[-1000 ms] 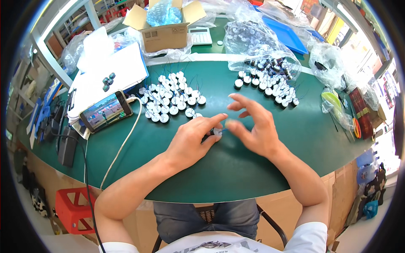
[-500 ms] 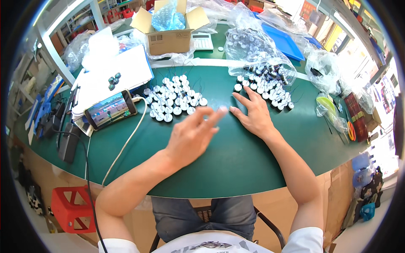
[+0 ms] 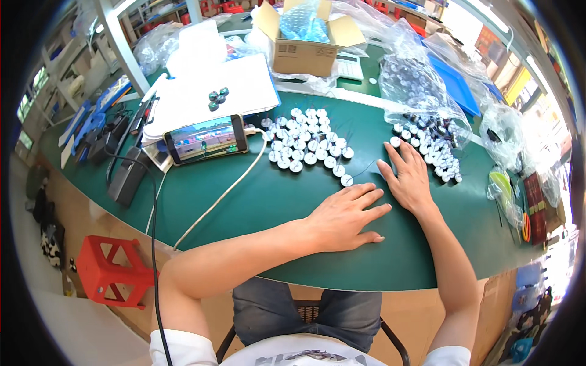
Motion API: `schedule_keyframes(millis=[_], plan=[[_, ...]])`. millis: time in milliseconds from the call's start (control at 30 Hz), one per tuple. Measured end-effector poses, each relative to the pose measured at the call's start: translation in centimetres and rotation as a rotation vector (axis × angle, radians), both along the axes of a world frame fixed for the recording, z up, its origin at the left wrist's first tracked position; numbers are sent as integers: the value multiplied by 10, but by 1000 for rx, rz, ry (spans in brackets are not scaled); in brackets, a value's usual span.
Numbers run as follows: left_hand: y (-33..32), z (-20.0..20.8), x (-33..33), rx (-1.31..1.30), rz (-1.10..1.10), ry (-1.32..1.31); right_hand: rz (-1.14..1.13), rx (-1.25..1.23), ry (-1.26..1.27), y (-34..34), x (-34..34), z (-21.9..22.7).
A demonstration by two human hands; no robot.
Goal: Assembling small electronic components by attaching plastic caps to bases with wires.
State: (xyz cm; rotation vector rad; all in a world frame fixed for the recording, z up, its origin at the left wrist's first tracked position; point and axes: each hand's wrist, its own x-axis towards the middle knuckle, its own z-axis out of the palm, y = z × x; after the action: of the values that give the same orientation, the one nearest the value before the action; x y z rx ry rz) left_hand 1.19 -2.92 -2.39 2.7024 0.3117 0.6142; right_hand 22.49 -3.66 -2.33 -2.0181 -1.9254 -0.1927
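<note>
My left hand (image 3: 349, 218) lies palm down on the green table (image 3: 287, 213), fingers spread and nothing seen in them. Just beyond its fingertips is a small round white-topped part (image 3: 347, 180) with a thin dark wire. That part sits at the near end of a spread-out cluster of similar parts (image 3: 310, 158). My right hand (image 3: 410, 185) is palm down as well, its fingers stretched apart. Its fingertips reach the near-left edge of a second group of these parts (image 3: 441, 160), close to one white-topped part (image 3: 395, 141). Whatever is under the right palm is hidden.
Left of the clusters, a phone (image 3: 206, 140) with a white cable leans by white sheets (image 3: 244, 91). Behind stand an open cardboard box (image 3: 303, 58), a calculator (image 3: 350, 66), a clear bag of parts (image 3: 412, 79) and a blue tray (image 3: 455, 85). A red stool (image 3: 116, 268) is at left.
My left hand has come down from a blurred, raised pose to lie flat with fingers spread. A part now shows at the left cluster's near end. The whole view has shifted.
</note>
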Motion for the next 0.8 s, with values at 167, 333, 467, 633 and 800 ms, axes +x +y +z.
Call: schedule_keyframes(millis=[167, 333, 467, 633, 800], plan=[[2, 0, -3, 44, 192, -2, 100, 48, -6, -7, -3, 3], [8, 2, -5, 15, 251, -114, 101, 25, 204, -18, -6, 22], [10, 12, -5, -155, 248, -339, 277, 149, 244, -34, -18, 44], [11, 29, -9, -708, 123, -554, 499, 225, 229, -50, -31, 61], [10, 29, -15, -998, 92, -653, 683, 184, 182, -49, -45, 57]])
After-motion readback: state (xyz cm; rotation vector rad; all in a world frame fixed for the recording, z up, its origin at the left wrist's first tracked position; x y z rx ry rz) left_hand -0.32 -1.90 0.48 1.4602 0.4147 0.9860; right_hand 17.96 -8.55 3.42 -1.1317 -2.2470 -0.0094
